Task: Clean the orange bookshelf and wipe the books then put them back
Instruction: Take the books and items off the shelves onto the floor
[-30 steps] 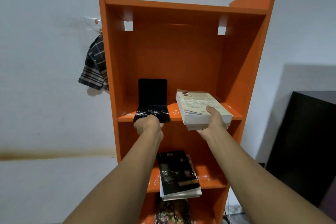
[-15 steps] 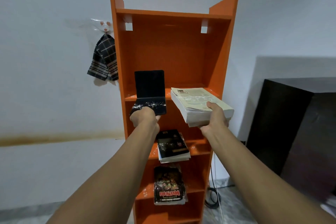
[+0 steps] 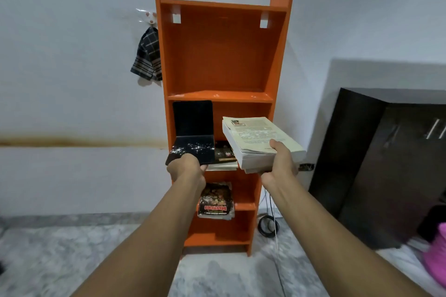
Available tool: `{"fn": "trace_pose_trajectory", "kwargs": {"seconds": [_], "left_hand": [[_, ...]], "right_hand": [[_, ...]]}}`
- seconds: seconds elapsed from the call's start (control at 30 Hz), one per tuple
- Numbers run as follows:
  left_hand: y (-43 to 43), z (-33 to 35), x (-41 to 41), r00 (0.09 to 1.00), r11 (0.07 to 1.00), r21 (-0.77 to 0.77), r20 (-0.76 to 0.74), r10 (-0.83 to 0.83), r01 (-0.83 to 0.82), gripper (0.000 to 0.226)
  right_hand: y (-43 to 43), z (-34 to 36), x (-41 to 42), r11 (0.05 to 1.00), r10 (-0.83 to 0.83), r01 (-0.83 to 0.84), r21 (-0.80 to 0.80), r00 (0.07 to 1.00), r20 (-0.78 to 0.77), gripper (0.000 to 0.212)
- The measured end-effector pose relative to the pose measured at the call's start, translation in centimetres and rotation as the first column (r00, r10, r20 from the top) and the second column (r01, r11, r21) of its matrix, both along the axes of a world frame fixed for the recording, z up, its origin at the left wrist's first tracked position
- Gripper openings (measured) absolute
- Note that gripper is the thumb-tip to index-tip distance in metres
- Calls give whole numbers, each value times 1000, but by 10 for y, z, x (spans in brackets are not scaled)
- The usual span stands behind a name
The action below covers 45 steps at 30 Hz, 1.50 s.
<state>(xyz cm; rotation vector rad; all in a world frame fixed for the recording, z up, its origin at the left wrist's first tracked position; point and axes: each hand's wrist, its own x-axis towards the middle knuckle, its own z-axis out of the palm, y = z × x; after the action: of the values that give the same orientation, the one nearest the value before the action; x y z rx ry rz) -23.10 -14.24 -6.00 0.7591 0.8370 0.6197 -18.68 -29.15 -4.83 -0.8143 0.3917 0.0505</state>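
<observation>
The orange bookshelf (image 3: 224, 55) stands against the white wall, its top shelf bare apart from pale specks along the front edge. My left hand (image 3: 187, 167) grips a black L-shaped bookend (image 3: 193, 130) whose flat base is speckled with white dust. My right hand (image 3: 280, 164) holds a thick pale book (image 3: 255, 137), thumb on its cover, fingers under it. Both are held in the air in front of the shelf. A dark book (image 3: 224, 155) lies on the second shelf, partly hidden behind my hands. Another book (image 3: 216, 201) with red lettering lies on the third shelf.
A checked cloth (image 3: 147, 58) hangs from a wall hook left of the shelf. A dark cabinet (image 3: 386, 157) stands to the right. Coiled cables (image 3: 268, 225) lie on the grey marbled floor by the shelf's foot. Something pink (image 3: 436, 255) shows at the right edge.
Both hands have drawn the bookend and the pale book off the top shelf and lowered them. The view has backed away, so the whole shelf and the floor now show.
</observation>
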Motion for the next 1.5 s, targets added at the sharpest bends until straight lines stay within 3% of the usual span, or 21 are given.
{"fn": "trace_pose_trajectory", "kwargs": {"seconds": [0.13,0.33,0.67,0.83,1.07,1.17,1.23,1.33,1.43,1.5], "left_hand": [[-28,-26,-40,1000,996,-90,-28,11,-13,35],[-30,-77,-61,985,994,-103,-172,25,-44,17],[21,-231,-29,943,994,-100,-333,3,-39,45],[28,-344,-19,904,983,-184,-424,-53,-29,46],[29,-553,6,800,977,-212,-592,-99,-35,40],[24,-637,13,766,961,-266,-632,-118,-71,40],[23,-692,21,762,955,-284,-636,-121,-85,42],[26,-768,35,760,952,-294,-638,-128,-87,44],[32,-842,60,759,961,-267,-639,-126,-66,47],[34,-882,79,776,969,-246,-616,-135,-27,46]], "right_hand": [[-28,-32,-34,999,3,-5,-31,996,-91,66],[-30,-81,-60,1000,-3,2,-3,982,-190,59],[20,-209,-45,992,-113,76,-106,905,-411,62],[32,-323,-35,983,-164,87,-159,801,-576,62],[34,-539,-11,963,-214,56,-264,755,-620,61],[31,-630,-2,943,-233,17,-331,745,-625,48],[28,-690,4,948,-136,-77,-308,777,-614,48],[25,-759,23,938,-129,-114,-326,760,-637,28],[34,-815,56,953,-233,17,-304,682,-694,40],[44,-852,77,960,-215,31,-277,715,-665,55]]}}
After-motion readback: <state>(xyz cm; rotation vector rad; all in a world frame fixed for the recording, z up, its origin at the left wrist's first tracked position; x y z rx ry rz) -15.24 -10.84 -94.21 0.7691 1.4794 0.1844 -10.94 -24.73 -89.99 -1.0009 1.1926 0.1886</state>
